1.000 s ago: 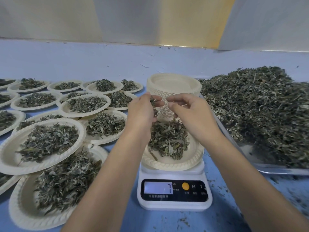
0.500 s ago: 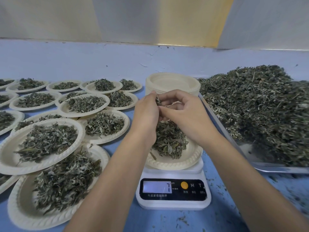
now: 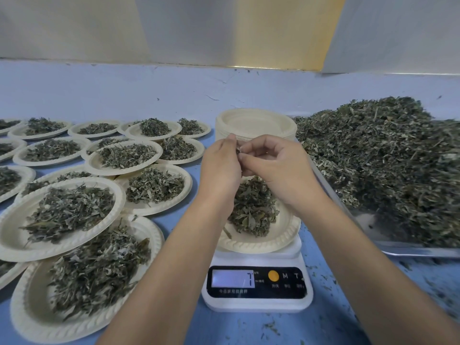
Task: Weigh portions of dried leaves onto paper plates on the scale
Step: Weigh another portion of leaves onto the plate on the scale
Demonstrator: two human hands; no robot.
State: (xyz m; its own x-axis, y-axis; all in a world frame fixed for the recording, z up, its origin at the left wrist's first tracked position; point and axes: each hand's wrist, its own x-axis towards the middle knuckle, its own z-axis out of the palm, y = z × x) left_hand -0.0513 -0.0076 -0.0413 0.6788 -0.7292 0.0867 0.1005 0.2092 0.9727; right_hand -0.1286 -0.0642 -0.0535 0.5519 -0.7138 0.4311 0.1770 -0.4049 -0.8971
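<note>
your left grip (image 3: 220, 165) and right grip (image 3: 276, 168) are hovering together above the paper plate (image 3: 281, 235), which is sitting on the scale (image 3: 257, 302). both grips are pinching one small leaf scrap (image 3: 238, 150) between curled fingertips, the left closing on it from one side and the right from the other. a second ago only your fingertips were meeting, with a gap showing under them. half a second ago the grips were pressing close, and they are staying close now, with the right fingers arching a little more openly.

the portion of dried leaves (image 3: 251, 210) is lying heaped in the middle of the plate, directly under your grips, and it is looking the same as before. the display (image 3: 232, 278) is still reading 7.

behind your grips, the stack of empty plates (image 3: 256, 123) is standing on the blue table (image 3: 149, 95). to the right, the big leaf pile (image 3: 385, 158) is lying on a metal tray (image 3: 410, 251). to the left, the filled plates (image 3: 15, 235) are overlapping one another across the table, none of them shifting.
</note>
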